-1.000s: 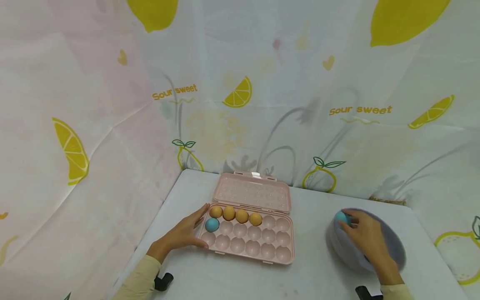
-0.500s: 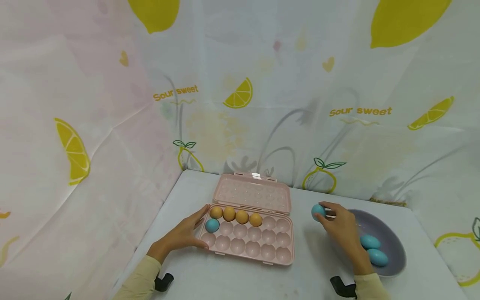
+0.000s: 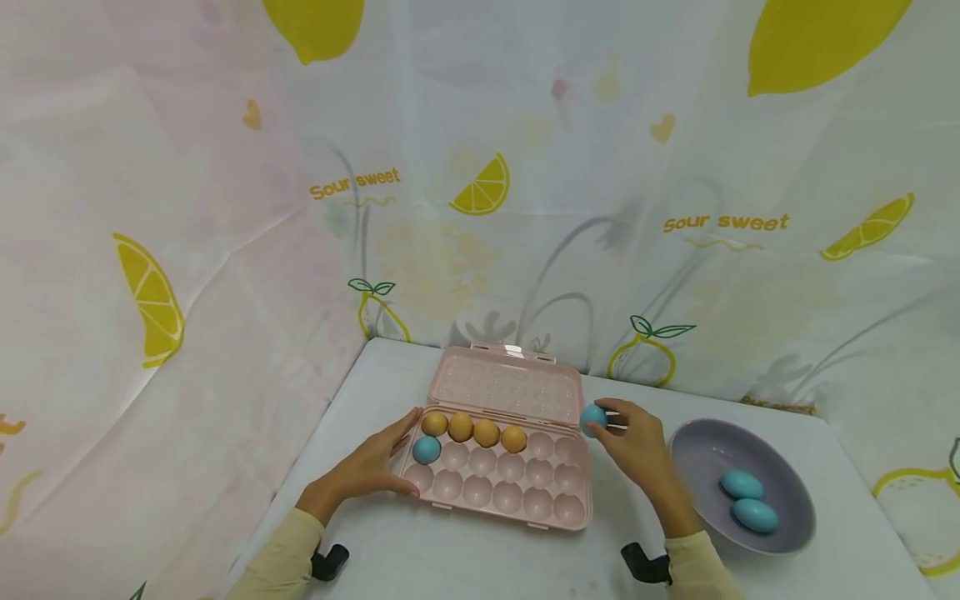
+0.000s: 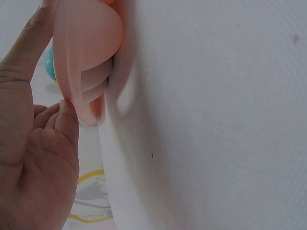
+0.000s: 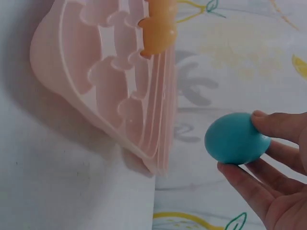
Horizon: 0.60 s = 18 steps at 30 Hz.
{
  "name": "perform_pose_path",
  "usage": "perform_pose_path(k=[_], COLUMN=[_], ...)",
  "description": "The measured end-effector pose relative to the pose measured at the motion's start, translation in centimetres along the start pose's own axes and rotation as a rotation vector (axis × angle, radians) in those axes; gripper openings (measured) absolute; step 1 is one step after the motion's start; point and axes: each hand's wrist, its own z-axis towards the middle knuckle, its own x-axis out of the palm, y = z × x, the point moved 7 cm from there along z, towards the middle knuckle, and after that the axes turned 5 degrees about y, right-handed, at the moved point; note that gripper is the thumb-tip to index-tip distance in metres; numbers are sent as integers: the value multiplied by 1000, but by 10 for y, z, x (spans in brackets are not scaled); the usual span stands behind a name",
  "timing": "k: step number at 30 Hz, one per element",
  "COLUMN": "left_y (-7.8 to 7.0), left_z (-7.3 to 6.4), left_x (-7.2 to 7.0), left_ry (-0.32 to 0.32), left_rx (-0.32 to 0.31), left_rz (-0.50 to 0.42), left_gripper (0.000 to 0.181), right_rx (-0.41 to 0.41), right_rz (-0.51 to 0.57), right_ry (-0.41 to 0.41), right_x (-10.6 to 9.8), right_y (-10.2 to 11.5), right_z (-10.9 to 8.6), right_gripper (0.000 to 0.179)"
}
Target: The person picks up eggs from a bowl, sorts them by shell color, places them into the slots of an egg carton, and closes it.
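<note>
A pink egg carton lies on the table with its lid tipped back. Several yellow eggs fill part of its far row, and one blue egg sits at the left of the middle row. My left hand holds the carton's left end, thumb near the front corner and fingers at the back; the left wrist view has this hand at the rim. Between thumb and fingertips, my right hand pinches another blue egg just off the carton's far right corner.
To the right stands a grey-purple bowl with two blue eggs inside. A lemon-printed cloth hangs behind the white table and along its left side.
My right hand has lifted the blue egg out of the bowl and carried it left to the carton's right side. The left hand has stayed at the carton.
</note>
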Motion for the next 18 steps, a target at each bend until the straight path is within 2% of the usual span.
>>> perform_pose_path(k=[5,13,18], left_y=[0,-1,-1], left_z=[1,1,1], left_x=[0,0,0], left_ry=[5,8,4], left_rx=[4,12,0], left_rz=[8,2,5], left_gripper=[130,130,129], right_rx=[-37,17,4], right_rz=[57,115,155], right_ry=[16,72,101], right_x=[19,47,62], right_y=[11,26,36], right_z=[3,7,9], right_gripper=[36,36,35])
